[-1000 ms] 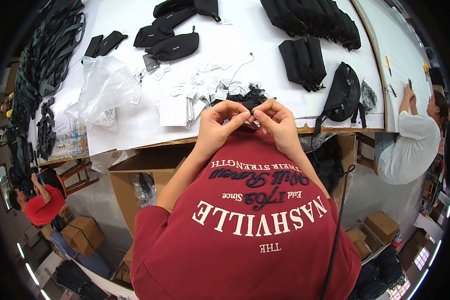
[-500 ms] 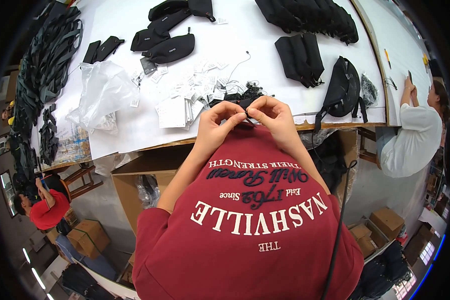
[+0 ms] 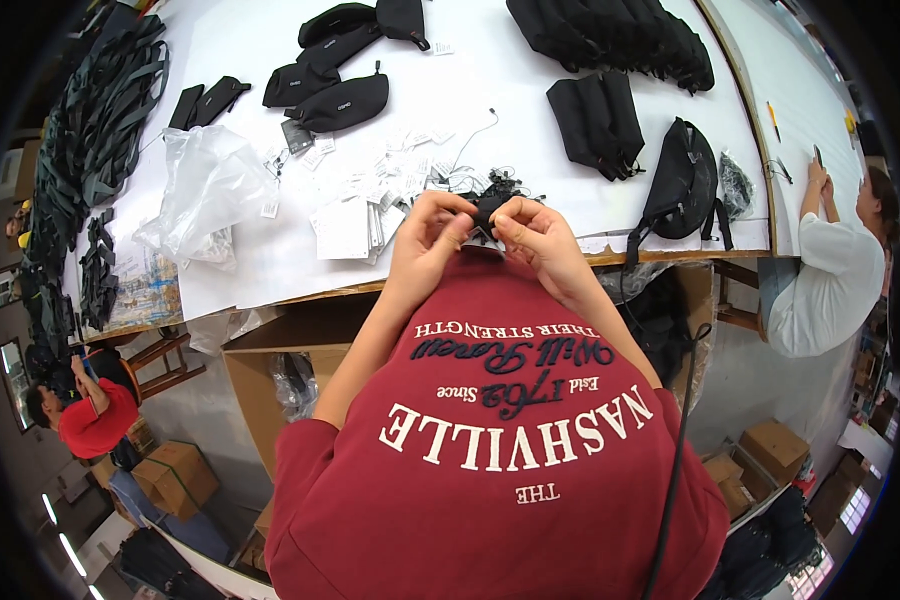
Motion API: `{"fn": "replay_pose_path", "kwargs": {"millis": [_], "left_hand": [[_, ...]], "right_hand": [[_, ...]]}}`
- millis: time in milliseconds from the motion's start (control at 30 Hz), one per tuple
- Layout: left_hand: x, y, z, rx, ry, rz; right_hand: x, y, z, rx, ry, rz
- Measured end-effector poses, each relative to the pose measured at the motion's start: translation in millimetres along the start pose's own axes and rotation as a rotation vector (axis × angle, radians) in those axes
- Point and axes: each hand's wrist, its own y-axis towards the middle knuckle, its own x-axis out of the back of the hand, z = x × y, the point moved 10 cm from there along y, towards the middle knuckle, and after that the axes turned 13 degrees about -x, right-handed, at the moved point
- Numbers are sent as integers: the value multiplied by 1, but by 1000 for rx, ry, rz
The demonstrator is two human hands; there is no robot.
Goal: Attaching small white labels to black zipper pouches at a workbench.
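My left hand [image 3: 430, 238] and my right hand [image 3: 536, 236] meet at the near edge of the table, fingers pinched. Between them is a small black fabric piece [image 3: 488, 208]; its exact kind is hard to make out, and my fingers cover part of it. Just beyond lies a tangle of thin black cords [image 3: 502, 186]. Left of my left hand, a stack of white paper tags [image 3: 344, 232] sits at the front of a loose spread of more white tags [image 3: 395, 160].
A crumpled clear plastic bag [image 3: 210, 180] lies to the left, near piled dark straps [image 3: 105, 130]. Several black pouches [image 3: 342, 102] are farther back. At right are a black waist bag [image 3: 682, 175] and more black bags [image 3: 595, 125]. A person in white [image 3: 830, 275] is at far right.
My fingertips have shifted slightly apart, and more of the black piece shows between them. Both hands stay at the table edge.
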Motion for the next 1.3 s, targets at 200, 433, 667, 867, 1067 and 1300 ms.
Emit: {"fn": "replay_pose_path", "kwargs": {"millis": [200,433,667,867,1067,1300], "left_hand": [[60,-15,45,23,162,-118],[25,2,67,-35,547,225],[11,30,66,-327,932,309],[13,29,75,-286,871,282],[22,31,74,-229,898,212],[35,28,99,-137,712,121]], "right_hand": [[12,-1,-3,-47,42,-54],[22,-1,-6,-49,101,-72],[39,-8,-5,1,127,-137],[51,-13,-8,39,167,-160],[56,-11,-11,25,180,-190],[58,-11,-12,20,153,-208]]}}
